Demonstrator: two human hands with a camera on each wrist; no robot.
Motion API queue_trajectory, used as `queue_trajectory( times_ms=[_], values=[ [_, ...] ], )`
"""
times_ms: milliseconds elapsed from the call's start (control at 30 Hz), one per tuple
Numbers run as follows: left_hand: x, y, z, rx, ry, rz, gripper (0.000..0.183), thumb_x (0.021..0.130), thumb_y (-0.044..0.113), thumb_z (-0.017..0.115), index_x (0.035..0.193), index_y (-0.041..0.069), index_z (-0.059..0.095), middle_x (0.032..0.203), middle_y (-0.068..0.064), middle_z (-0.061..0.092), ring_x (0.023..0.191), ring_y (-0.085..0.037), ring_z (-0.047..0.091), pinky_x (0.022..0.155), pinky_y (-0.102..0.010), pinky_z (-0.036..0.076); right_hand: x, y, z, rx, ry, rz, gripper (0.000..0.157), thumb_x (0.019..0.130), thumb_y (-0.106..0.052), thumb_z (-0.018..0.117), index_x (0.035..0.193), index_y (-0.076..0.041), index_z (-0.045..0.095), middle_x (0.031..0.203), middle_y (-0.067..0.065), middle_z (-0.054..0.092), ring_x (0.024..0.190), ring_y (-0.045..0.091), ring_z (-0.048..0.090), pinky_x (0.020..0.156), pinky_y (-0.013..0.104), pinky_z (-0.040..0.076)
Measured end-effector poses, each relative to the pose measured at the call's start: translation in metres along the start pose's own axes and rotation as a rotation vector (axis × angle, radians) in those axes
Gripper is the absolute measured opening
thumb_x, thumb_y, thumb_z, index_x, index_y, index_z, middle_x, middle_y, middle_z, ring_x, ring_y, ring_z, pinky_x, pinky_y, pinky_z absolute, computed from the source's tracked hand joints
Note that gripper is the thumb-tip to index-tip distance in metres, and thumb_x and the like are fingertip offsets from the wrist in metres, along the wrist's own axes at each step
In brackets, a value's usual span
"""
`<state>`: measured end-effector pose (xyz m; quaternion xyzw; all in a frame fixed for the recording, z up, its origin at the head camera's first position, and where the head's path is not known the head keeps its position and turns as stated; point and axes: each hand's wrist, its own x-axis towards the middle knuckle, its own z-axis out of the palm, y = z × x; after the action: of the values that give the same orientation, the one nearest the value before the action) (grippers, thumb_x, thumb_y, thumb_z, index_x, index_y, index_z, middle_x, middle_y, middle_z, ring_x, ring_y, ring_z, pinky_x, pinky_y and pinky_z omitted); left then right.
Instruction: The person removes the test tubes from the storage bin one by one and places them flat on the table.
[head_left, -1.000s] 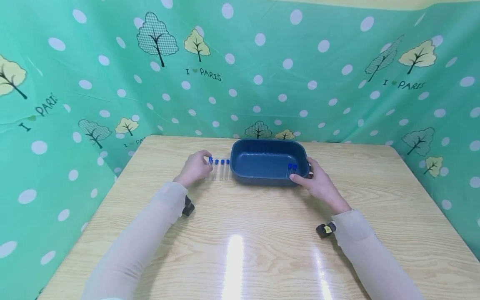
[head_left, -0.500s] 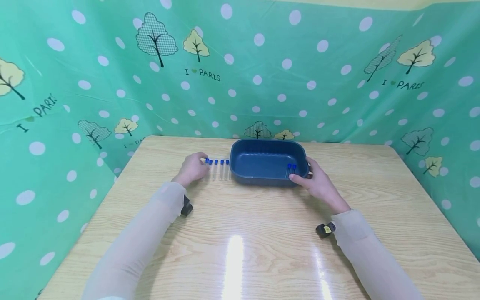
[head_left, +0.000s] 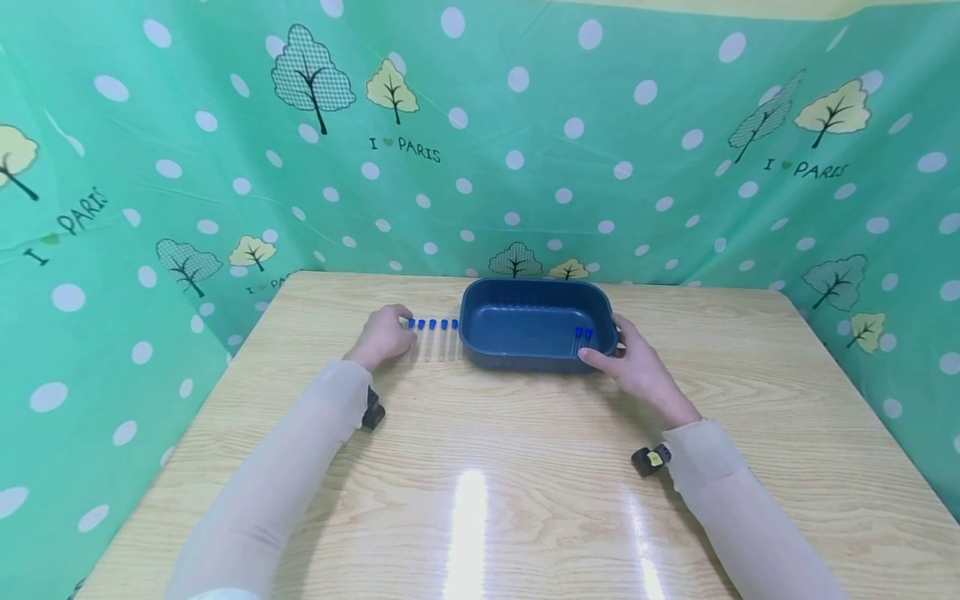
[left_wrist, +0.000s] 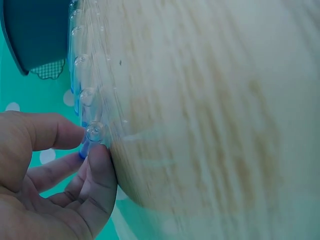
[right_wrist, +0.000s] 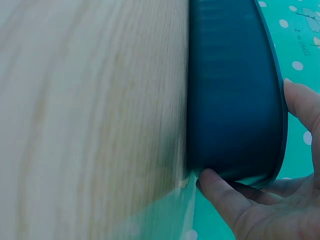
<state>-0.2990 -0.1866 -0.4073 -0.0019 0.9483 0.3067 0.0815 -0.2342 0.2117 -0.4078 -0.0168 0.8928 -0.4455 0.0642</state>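
Observation:
Clear test tubes with blue caps lie side by side in a row on the table, left of a dark blue plastic basin. At the row's left end my left hand pinches the outermost test tube between thumb and fingers; its rounded end faces the left wrist camera. Two more capped test tubes lean inside the basin near its front right corner. My right hand grips the basin's right end, thumb at the rim and other fingers along the end wall.
The wooden table reaches toward me, with bright light reflections on it. A green dotted cloth with tree prints hangs behind and at both sides. A black wrist camera hangs under the left cuff, another by the right.
The left hand has moved slightly left and lowered its test tube, which now lies at the left end of the row. The right hand and the basin have stayed still.

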Motion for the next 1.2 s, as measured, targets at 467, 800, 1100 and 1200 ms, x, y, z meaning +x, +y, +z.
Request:
queue_trajectory(
  times_ms=[467, 800, 1100, 1200],
  values=[
    [-0.0001, -0.0006, -0.0001, 0.007, -0.009, -0.002, 0.051, 0.088, 0.013, 0.058, 0.136, 0.001, 0.046, 0.106, -0.015, 0.058, 0.089, -0.029, 0.054, 0.087, -0.046, 0.045, -0.0016, -0.0011, -0.0010, 0.000, 0.002, 0.001, 0.101, 0.084, -0.053, 0.065, 0.154, -0.012, 0.005, 0.151, 0.026, 0.026, 0.129, 0.044, 0.040, 0.097, 0.053, 0.042],
    [0.0012, -0.0023, 0.0015, -0.005, -0.014, -0.014, 0.053, 0.088, 0.014, 0.058, 0.137, 0.001, 0.043, 0.083, -0.009, 0.058, 0.061, -0.019, 0.050, 0.070, -0.038, 0.046, -0.0011, -0.0004, -0.0011, 0.003, 0.002, -0.001, 0.100, 0.085, -0.053, 0.065, 0.154, -0.012, 0.005, 0.151, 0.026, 0.026, 0.129, 0.044, 0.040, 0.097, 0.053, 0.042],
    [-0.0027, -0.0001, 0.0002, -0.020, -0.016, -0.009, 0.051, 0.092, 0.018, 0.055, 0.138, 0.000, 0.043, 0.094, -0.013, 0.060, 0.077, -0.025, 0.055, 0.084, -0.044, 0.046, -0.0020, -0.0009, -0.0007, 0.005, 0.001, -0.001, 0.099, 0.086, -0.051, 0.065, 0.154, -0.012, 0.005, 0.150, 0.026, 0.026, 0.129, 0.045, 0.040, 0.097, 0.054, 0.042],
    [-0.0029, -0.0003, -0.0002, -0.027, -0.011, -0.009, 0.050, 0.092, 0.018, 0.054, 0.137, 0.000, 0.044, 0.096, -0.013, 0.060, 0.081, -0.026, 0.055, 0.083, -0.043, 0.047, -0.0023, -0.0018, -0.0011, 0.007, -0.002, -0.004, 0.096, 0.087, -0.048, 0.065, 0.154, -0.012, 0.005, 0.150, 0.026, 0.026, 0.129, 0.045, 0.040, 0.097, 0.054, 0.042]
  ],
)
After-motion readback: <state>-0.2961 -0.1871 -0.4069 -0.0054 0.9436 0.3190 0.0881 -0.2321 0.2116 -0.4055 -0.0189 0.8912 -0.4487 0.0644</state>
